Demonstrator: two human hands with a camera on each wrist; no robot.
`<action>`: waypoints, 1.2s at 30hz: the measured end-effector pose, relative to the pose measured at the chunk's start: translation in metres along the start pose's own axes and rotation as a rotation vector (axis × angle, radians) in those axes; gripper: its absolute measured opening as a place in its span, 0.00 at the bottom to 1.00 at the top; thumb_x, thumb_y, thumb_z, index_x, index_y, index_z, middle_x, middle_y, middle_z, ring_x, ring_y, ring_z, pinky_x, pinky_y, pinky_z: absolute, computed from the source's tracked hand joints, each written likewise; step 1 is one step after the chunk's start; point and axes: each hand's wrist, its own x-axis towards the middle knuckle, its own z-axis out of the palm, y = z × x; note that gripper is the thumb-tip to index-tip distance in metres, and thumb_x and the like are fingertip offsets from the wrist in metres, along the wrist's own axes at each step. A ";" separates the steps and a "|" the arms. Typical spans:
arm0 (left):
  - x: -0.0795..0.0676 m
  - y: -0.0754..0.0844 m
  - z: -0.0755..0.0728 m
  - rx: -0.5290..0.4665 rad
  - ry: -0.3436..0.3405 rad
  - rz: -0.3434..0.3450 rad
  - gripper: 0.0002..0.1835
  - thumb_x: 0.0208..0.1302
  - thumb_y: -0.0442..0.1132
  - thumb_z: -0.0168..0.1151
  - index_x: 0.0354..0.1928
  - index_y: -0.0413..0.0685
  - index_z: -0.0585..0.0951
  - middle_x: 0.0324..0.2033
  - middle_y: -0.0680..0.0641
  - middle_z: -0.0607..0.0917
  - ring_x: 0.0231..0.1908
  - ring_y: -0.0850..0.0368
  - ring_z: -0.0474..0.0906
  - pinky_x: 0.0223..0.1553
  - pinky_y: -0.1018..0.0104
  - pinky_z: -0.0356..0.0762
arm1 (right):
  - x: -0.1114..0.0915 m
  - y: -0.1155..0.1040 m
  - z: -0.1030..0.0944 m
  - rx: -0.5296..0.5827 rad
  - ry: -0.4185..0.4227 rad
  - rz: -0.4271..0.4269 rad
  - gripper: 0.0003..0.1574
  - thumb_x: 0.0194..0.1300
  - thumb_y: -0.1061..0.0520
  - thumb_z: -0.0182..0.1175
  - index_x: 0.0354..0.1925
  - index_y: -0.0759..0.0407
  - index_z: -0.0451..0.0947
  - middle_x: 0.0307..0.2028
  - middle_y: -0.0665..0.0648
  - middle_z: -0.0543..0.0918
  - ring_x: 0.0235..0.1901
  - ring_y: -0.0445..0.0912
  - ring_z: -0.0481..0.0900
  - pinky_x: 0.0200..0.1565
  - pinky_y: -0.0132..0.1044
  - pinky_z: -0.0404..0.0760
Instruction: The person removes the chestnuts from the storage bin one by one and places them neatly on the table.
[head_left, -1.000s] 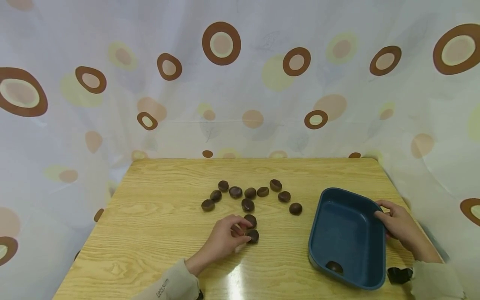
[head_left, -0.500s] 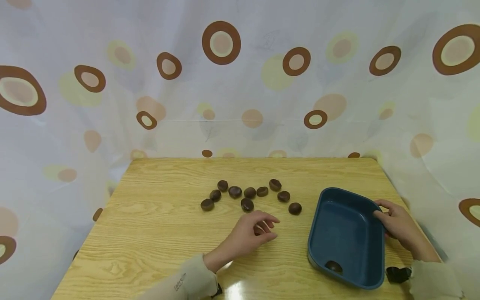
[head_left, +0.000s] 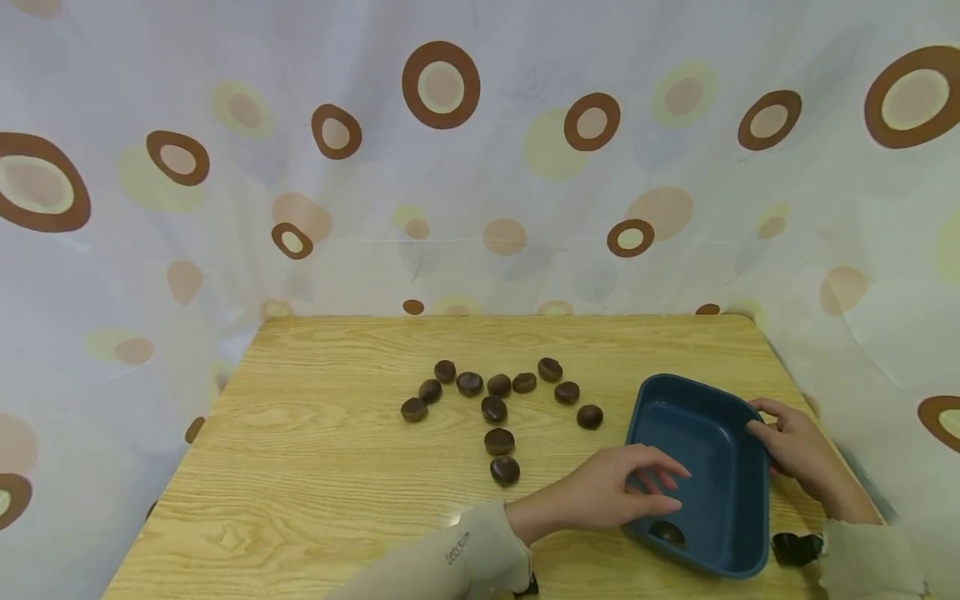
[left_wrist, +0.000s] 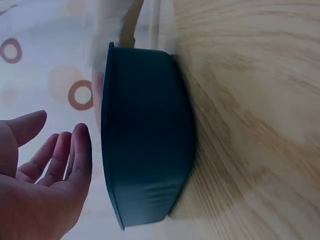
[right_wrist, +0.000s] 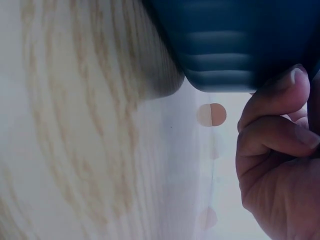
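Note:
My left hand (head_left: 618, 490) hovers over the near left side of a dark blue rectangular bin (head_left: 637, 417), fingers loosely bent and holding nothing. The left wrist view shows the same hand (left_wrist: 52, 180) beside the bin's rim, thumb and fingers apart. On the bin's right rim, my right hand (head_left: 798, 450) grips with the thumb inside; its curled fingers (right_wrist: 272, 137) show under the rim in the right wrist view. One chestnut (head_left: 667, 533) lies in the bin's near corner. On the table, chestnuts form an arched row with a stem below, ending in a near chestnut (head_left: 505, 471).
The wood-grain table (head_left: 300, 483) has its back edge against a patterned curtain (head_left: 480, 183), which also hangs at both sides. Left of the bin lies the rightmost chestnut (head_left: 590, 417) of the arch. A black object (head_left: 797, 548) sits by the right sleeve.
My left hand has left the two near stem chestnuts and moved right, empty, to above the bin. Those chestnuts stay on the table. My right hand and the bin have not moved.

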 end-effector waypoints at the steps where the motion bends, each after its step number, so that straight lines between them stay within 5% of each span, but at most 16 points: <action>1: 0.005 0.001 0.003 0.000 -0.018 -0.006 0.20 0.76 0.40 0.62 0.67 0.48 0.78 0.53 0.47 0.84 0.42 0.79 0.78 0.46 0.82 0.80 | 0.000 0.000 0.000 0.001 0.005 0.002 0.26 0.82 0.55 0.47 0.67 0.72 0.66 0.12 0.52 0.74 0.08 0.43 0.68 0.15 0.40 0.74; 10: 0.040 0.005 0.030 0.213 -0.148 -0.086 0.21 0.76 0.43 0.63 0.68 0.56 0.77 0.52 0.59 0.83 0.39 0.83 0.78 0.42 0.88 0.75 | -0.001 0.000 -0.001 0.024 0.022 -0.007 0.22 0.81 0.56 0.49 0.62 0.71 0.69 0.12 0.51 0.74 0.08 0.43 0.69 0.14 0.38 0.73; 16: 0.057 0.003 0.033 0.079 -0.171 -0.231 0.20 0.74 0.41 0.65 0.66 0.57 0.80 0.49 0.61 0.85 0.37 0.77 0.80 0.39 0.82 0.78 | 0.000 0.000 -0.001 0.052 0.039 -0.003 0.14 0.80 0.56 0.50 0.56 0.61 0.74 0.12 0.49 0.74 0.08 0.41 0.68 0.14 0.38 0.73; 19: 0.063 0.001 0.034 0.116 -0.174 -0.289 0.20 0.73 0.42 0.66 0.64 0.60 0.81 0.48 0.62 0.85 0.38 0.75 0.81 0.39 0.81 0.77 | -0.001 0.001 0.001 0.059 0.035 -0.002 0.17 0.80 0.56 0.49 0.58 0.66 0.73 0.12 0.49 0.75 0.08 0.41 0.68 0.14 0.38 0.73; 26: 0.072 -0.001 0.039 0.389 -0.246 -0.349 0.20 0.72 0.50 0.67 0.64 0.68 0.80 0.49 0.67 0.84 0.48 0.75 0.79 0.46 0.82 0.73 | 0.000 0.002 0.001 0.056 0.028 0.006 0.24 0.81 0.55 0.48 0.64 0.72 0.67 0.13 0.49 0.76 0.09 0.41 0.67 0.14 0.39 0.73; 36: 0.081 -0.004 0.037 0.434 -0.365 -0.416 0.24 0.65 0.43 0.75 0.62 0.69 0.81 0.46 0.66 0.84 0.46 0.75 0.77 0.47 0.83 0.71 | 0.001 0.002 0.001 0.044 0.020 0.014 0.26 0.82 0.54 0.46 0.66 0.72 0.66 0.15 0.51 0.78 0.09 0.42 0.68 0.15 0.40 0.74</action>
